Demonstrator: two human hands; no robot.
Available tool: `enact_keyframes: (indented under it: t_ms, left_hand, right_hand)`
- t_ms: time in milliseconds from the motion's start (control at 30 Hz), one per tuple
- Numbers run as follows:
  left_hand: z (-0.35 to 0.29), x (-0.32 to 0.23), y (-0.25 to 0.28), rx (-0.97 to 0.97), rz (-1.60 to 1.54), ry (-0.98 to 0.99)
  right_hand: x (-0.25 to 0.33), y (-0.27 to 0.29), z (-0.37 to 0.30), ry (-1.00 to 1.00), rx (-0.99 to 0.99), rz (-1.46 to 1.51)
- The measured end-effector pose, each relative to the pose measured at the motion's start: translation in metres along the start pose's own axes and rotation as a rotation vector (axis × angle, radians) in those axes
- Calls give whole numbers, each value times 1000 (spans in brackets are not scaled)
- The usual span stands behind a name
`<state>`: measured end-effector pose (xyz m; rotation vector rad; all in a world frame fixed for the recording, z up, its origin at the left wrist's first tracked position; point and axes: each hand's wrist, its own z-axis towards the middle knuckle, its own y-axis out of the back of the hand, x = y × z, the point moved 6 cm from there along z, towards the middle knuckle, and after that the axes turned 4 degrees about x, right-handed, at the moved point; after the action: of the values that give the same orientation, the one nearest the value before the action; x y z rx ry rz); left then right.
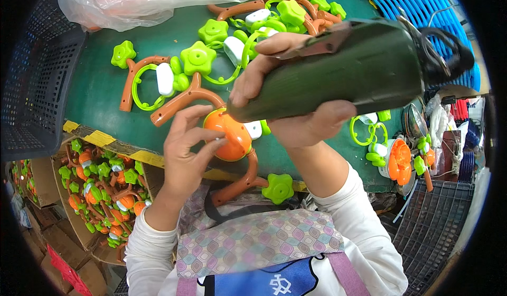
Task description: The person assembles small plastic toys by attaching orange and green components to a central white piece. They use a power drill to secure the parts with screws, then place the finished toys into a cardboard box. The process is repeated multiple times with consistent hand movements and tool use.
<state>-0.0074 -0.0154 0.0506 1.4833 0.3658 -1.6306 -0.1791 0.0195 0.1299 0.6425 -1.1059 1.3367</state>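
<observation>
My right hand point(306, 119) is wrapped round a dark green electric screwdriver point(338, 69), a thick cylinder with a black loop at its rear. Its narrow end slants down to the left, over an orange ball-shaped shell point(228, 135); the tip itself is hidden. Brown branch-like plastic pieces point(236, 184) with green star knobs point(278, 189) join the shell at the table's near edge. Left of the shell, my left hand point(185, 151) has thumb and forefinger pinched against its side. A tiny pale spot shows at those fingertips, too small to name.
More brown, green and white toy assemblies point(198, 58) lie on the green table point(95, 79). A clear plastic bag point(158, 0) covers its far edge. Dark crates point(39, 79) stand left; a carton point(147, 177) of finished-looking toys sits below. Blue racks point(422, 3) stand at far right.
</observation>
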Motion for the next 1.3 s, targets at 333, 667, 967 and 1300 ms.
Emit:
enact_keyframes:
  t_ms: [333, 667, 967, 1300]
  left_hand:
    - [-9, 3, -18, 45, -21, -18]
    - [-6, 1, -17, 17, -4, -31]
    - [1, -8, -18, 36, 102, -85]
    - [7, -26, -23, 84, 310, -76]
  right_hand:
    - [-39, -11, 6, -139, 143, 123]
    - [-48, -9, -3, -67, 20, 159]
    - [-9, 4, -18, 84, -40, 64]
    - [37, 20, -43, 344, 117, 306]
